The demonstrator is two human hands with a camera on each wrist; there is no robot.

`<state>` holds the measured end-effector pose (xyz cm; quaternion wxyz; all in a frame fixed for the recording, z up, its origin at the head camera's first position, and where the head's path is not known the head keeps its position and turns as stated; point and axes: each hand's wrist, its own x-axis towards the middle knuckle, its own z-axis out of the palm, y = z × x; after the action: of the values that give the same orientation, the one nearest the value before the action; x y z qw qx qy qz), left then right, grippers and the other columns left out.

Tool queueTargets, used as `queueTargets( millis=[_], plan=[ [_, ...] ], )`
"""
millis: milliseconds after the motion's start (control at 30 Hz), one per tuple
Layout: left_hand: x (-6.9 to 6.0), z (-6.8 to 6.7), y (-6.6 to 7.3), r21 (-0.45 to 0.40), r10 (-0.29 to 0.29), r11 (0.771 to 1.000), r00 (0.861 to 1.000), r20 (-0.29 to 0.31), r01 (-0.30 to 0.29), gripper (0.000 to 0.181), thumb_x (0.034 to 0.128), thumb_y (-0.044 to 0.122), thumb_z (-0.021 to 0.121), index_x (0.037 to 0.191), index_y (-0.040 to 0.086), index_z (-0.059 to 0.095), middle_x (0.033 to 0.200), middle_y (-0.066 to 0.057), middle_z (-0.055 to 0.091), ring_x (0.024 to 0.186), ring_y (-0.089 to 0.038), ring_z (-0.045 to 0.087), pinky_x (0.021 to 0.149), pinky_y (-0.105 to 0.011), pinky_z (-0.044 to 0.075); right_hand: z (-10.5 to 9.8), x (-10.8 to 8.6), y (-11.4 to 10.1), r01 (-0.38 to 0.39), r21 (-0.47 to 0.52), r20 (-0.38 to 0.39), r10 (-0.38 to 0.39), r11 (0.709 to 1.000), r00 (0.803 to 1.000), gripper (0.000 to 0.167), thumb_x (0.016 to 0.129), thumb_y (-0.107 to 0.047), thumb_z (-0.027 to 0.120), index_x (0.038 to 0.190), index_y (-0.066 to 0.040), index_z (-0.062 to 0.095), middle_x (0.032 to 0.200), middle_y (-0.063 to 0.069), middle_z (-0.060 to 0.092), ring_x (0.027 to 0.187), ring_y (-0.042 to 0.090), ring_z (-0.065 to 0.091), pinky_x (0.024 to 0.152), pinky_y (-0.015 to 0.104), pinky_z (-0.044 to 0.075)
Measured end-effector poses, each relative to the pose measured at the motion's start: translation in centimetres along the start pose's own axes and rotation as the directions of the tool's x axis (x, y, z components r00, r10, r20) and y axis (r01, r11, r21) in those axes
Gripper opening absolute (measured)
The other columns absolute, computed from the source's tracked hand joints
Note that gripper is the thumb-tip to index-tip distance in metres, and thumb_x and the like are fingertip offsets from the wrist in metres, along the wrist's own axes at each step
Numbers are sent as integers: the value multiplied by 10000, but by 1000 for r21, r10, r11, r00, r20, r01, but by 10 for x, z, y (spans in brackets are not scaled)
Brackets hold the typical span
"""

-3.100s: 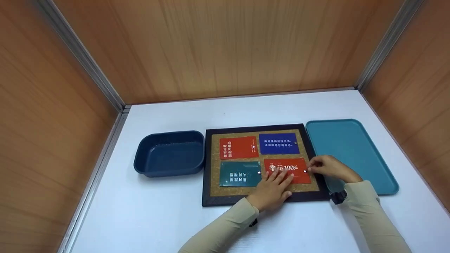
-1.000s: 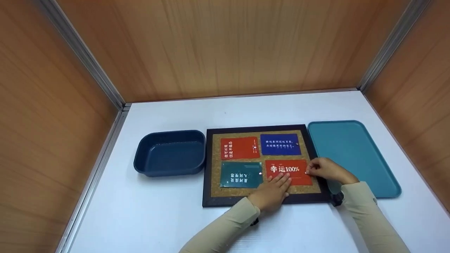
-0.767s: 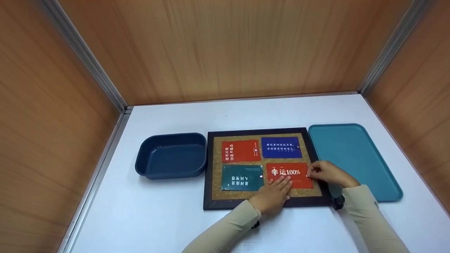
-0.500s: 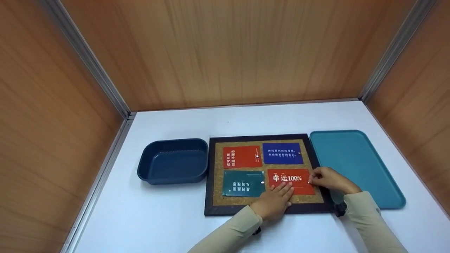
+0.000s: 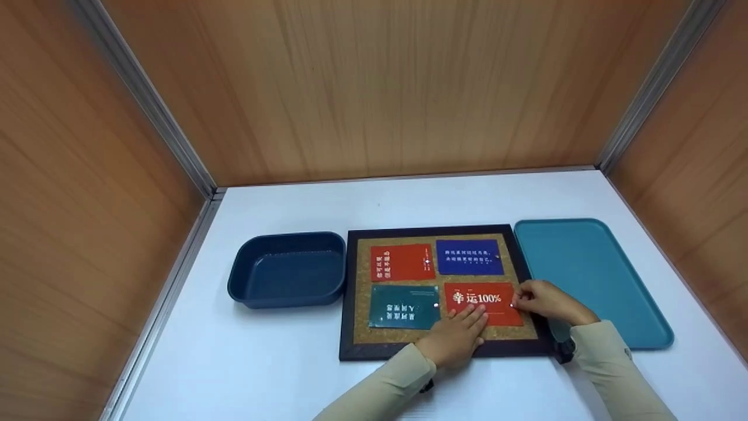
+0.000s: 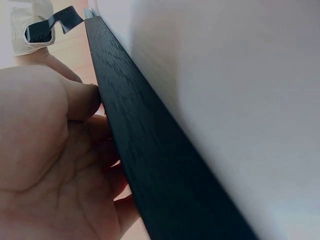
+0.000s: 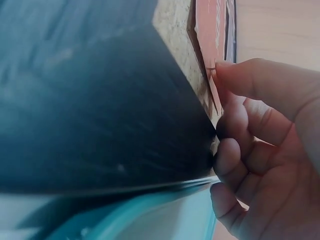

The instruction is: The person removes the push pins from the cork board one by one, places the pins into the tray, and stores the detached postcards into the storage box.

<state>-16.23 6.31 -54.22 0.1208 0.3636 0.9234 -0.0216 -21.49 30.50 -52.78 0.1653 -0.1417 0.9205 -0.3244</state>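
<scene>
A black-framed cork board (image 5: 383,335) lies on the table with several cards on it. My left hand (image 5: 453,338) rests flat on the lower right red card (image 5: 497,314), fingers extended, with its palm over the front frame (image 6: 125,95). At that card's right edge my right hand (image 5: 546,299) pinches a small thumbtack (image 7: 212,68) between thumb and finger; its head shows as a bright dot in the head view. The green card (image 5: 403,316), another red card (image 5: 403,263) and the blue card (image 5: 470,266) each show a small tack head near the right side.
A deep navy basin (image 5: 286,272) stands close to the board's left side. To the right, a flat teal tray (image 5: 590,269) sits against the board, partly under my right wrist. Wooden panels (image 5: 374,88) enclose the white table at the back and sides.
My left fingers have drawn closer together and slid slightly toward me, uncovering more of the red card's print. The right hand stays at the tack. The whole view has shifted downward.
</scene>
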Motion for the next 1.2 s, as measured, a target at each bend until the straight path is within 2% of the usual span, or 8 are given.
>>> queueTargets(
  millis=[700, 933, 1200],
  plan=[
    [-1, -1, 1, -1, -1, 1000, 1000, 11, 1, 520, 1045, 413, 259, 1539, 262, 201, 1603, 121, 122, 1481, -63, 106, 1202, -275, 193, 0, 1, 1, 34, -12, 34, -33, 999, 999, 136, 894, -70, 572, 777, -41, 636, 654, -41, 500, 564, 69, 445, 500, 195, 360],
    [-2, -2, 0, -6, 0, 1000, 1000, 18, 0, 517, 1045, 417, 261, 1536, 263, 213, 1603, 122, 119, 1481, -62, 108, 1203, -268, 189, -1, 1, 3, 95, -7, 44, -94, 995, 995, 145, 900, -63, 564, 775, -29, 630, 637, -57, 490, 537, 22, 419, 490, 187, 342],
    [-1, -1, 0, -20, -5, 1000, 1000, 20, 5, 521, 1044, 420, 256, 1538, 267, 201, 1606, 124, 107, 1484, -64, 92, 1206, -276, 180, -1, 1, 2, 84, 3, 52, -84, 996, 995, 143, 902, -74, 566, 776, -36, 620, 644, -59, 486, 539, 26, 421, 490, 189, 343]
  ],
)
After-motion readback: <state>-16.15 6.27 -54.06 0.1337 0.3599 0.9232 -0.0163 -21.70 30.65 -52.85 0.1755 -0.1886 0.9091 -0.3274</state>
